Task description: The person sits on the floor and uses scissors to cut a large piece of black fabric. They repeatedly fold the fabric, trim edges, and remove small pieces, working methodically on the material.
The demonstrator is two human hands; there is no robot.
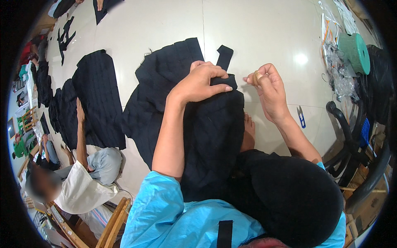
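Your L hand point(198, 84), 12 o'clock, is clamped on blk cloth point(202, 140) at ctr; palm hidden. Your R hand point(271, 89), 2 o'clock: pinched tog., anything btwn too small to tell.

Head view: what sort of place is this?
Probably a garment workroom: black cloth spread before the wearer, thread snips on the tiled floor, and a co-worker reaching over another black piece.
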